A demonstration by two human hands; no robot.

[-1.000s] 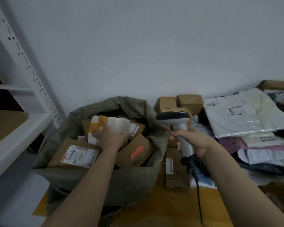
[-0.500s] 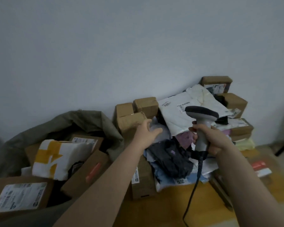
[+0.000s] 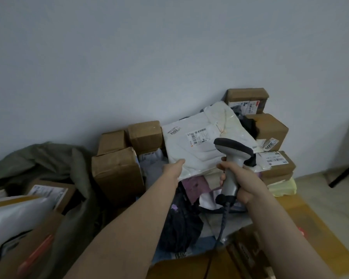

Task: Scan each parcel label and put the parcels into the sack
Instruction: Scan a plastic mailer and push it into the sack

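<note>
Head view: with right hand [image 3: 242,183] clenched round grey handheld barcode scanner [image 3: 232,156] and left hand [image 3: 172,168] touching flat white plastic mailer [image 3: 197,156], grip untellable, pinch edge, lift with label [image 3: 197,136] upward.

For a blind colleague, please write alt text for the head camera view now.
The left hand touches the lower corner of a large white mailer on a parcel pile, while the right hand grips a grey barcode scanner. A part-filled green sack lies at the left.
</note>
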